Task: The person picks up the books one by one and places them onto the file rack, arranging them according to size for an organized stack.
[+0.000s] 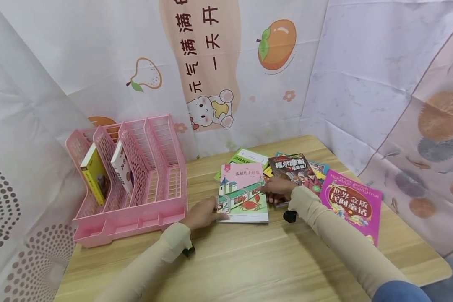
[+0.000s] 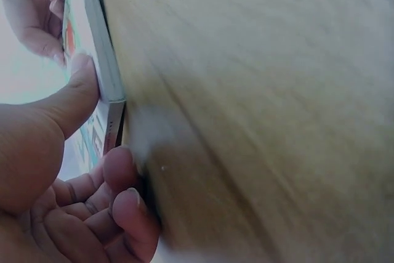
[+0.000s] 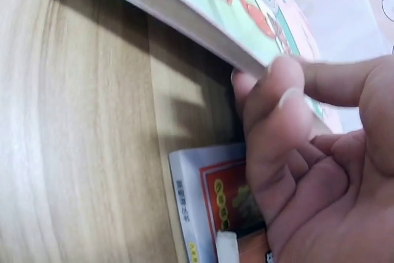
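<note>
A pink and green picture book with a red crab on its cover (image 1: 243, 195) is between my two hands at the middle of the table. My left hand (image 1: 201, 213) holds its left edge. In the left wrist view, the thumb (image 2: 77, 93) presses the cover and the fingers curl beside the spine's lower end. At the opposite edge, my right hand (image 1: 279, 189) pinches the book, thumb above and fingertips (image 3: 289, 112) against the underside. The right wrist view shows a gap and shadow under this edge. Below that hand lies another book with a red cover (image 3: 231, 183).
A pink desktop file rack (image 1: 130, 224) stands at the left, with a yellow book (image 1: 95, 176) and a white book (image 1: 122, 167) in separate slots. Behind and right lie a green book (image 1: 249, 156), a dark comic-style book (image 1: 292, 165) and a purple book (image 1: 351, 201). Curtains border the table.
</note>
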Tool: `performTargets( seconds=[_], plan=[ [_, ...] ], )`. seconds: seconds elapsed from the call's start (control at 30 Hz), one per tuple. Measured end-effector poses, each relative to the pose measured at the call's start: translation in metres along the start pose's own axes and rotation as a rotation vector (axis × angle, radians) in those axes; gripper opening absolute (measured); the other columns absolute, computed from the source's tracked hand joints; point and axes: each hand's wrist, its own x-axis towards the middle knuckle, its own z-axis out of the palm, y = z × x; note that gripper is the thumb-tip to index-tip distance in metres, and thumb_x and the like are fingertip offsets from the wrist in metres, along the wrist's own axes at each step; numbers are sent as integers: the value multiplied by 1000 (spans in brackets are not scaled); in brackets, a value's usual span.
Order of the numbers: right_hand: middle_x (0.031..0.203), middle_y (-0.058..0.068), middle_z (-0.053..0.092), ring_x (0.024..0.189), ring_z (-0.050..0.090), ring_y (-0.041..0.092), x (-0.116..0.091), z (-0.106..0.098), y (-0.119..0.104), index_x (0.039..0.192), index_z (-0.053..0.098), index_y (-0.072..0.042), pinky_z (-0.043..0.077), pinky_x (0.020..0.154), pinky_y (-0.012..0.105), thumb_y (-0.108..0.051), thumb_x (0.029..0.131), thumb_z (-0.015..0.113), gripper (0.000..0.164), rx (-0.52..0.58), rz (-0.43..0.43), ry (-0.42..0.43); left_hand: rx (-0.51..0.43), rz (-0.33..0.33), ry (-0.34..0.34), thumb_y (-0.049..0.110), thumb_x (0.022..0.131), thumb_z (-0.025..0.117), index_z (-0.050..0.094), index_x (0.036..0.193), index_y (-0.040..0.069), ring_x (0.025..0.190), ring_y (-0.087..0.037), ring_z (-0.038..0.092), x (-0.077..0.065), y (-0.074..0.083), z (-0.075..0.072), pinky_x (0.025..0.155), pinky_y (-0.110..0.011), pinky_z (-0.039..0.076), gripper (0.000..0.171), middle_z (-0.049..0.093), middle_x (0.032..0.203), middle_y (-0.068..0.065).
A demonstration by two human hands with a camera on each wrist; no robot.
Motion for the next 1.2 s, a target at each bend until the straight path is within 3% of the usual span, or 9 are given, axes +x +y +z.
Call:
performTargets(
  seconds=[0.1, 0.2, 0.37, 0.5, 0.7, 0.8, 0.97, 1.1, 1.2],
  plan=[
    [66, 8, 57, 47, 44, 13, -6, 0, -1, 98, 64, -1, 43, 47, 29, -27, 97, 56, 27, 69, -33, -50, -37, 11, -3, 56, 75, 72, 54, 97, 11, 71, -16, 49, -1, -3, -2, 62, -30, 41, 54, 53, 80, -1],
    [68, 6, 51, 48, 38, 12, -3, -3, 5, 107, 52, -2, 36, 46, 29, -23, 99, 52, 22, 185, -68, -103, -81, 23, -10, 55, 79, 71, 54, 94, 12, 69, -14, 49, -2, -7, -3, 60, -29, 41, 49, 53, 78, -1],
    [63, 0, 30, 46, 23, 11, 2, -8, 18, 97, 34, -5, 25, 47, 31, -17, 101, 47, 18, 336, -181, -104, -174, -8, -37, 55, 87, 60, 55, 93, 16, 63, -15, 51, -4, -12, -2, 55, -30, 44, 40, 56, 74, -1],
    [61, -2, 28, 43, 22, 8, 2, -15, 27, 98, 32, -7, 25, 46, 30, -17, 101, 47, 18, 400, -310, -108, -282, -44, -47, 61, 90, 50, 57, 94, 16, 56, -17, 51, -6, -14, -3, 48, -33, 45, 46, 59, 74, -4],
    [67, -1, 33, 44, 27, 6, -2, -22, 29, 107, 36, -8, 29, 43, 24, -15, 103, 42, 10, 505, -441, -152, -653, -77, -112, 65, 92, 40, 58, 108, 7, 57, -19, 53, -6, -9, -11, 46, -30, 45, 63, 62, 94, -18],
    [71, -1, 34, 46, 27, 7, -6, -22, 27, 120, 35, -10, 31, 44, 23, -15, 103, 41, 18, 538, -444, -140, -793, -68, -122, 65, 93, 36, 58, 109, 5, 59, -20, 55, -5, -8, -14, 49, -28, 45, 66, 60, 99, -24],
    [73, -3, 35, 46, 28, 7, -11, -19, 25, 147, 19, -17, 32, 45, 23, -19, 103, 43, 51, 568, -416, -119, -832, 11, -131, 66, 94, 33, 61, 108, 9, 56, -20, 54, -3, -4, -15, 49, -30, 45, 65, 60, 86, -21],
    [75, -2, 37, 47, 29, 8, -12, -16, 22, 153, 10, -21, 33, 47, 25, -19, 103, 44, 60, 571, -419, -121, -870, 47, -188, 69, 91, 34, 68, 108, 11, 53, -18, 53, -1, 2, -10, 50, -28, 42, 70, 63, 74, -18],
    [77, -1, 39, 48, 29, 9, -12, -13, 20, 152, 13, -19, 34, 50, 29, -18, 103, 43, 58, 553, -427, -132, -920, 22, -223, 66, 89, 45, 68, 110, 12, 60, -18, 59, 0, 9, -6, 54, -27, 46, 63, 70, 85, -13]
  ],
)
